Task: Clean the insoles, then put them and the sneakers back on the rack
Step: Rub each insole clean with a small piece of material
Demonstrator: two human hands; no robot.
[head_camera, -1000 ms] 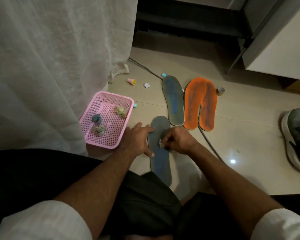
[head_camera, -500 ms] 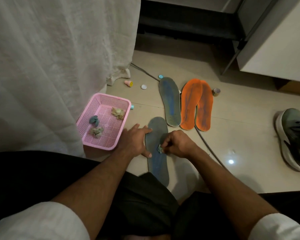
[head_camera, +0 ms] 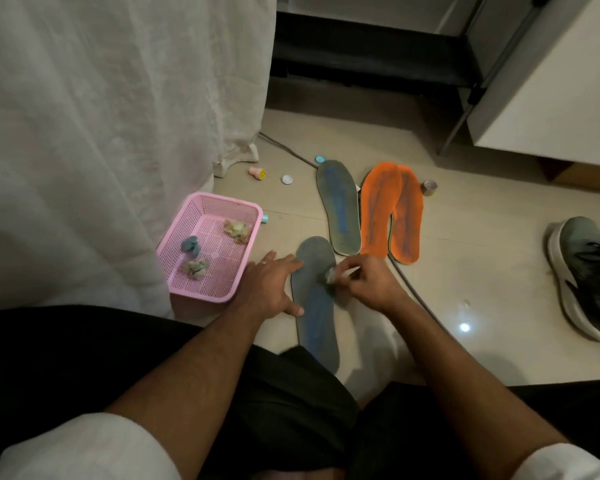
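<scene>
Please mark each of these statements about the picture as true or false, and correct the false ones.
1. The left hand lies flat on the near grey insole. True.
2. The right hand is empty. False: it pinches a small crumpled wipe against that insole.
3. The pink basket holds three crumpled wads. True.
4. The two orange insoles lie inside the basket. False: they lie on the floor, beside the far grey insole.
5. A sneaker lies on the floor at the right edge of the picture. True.
</scene>
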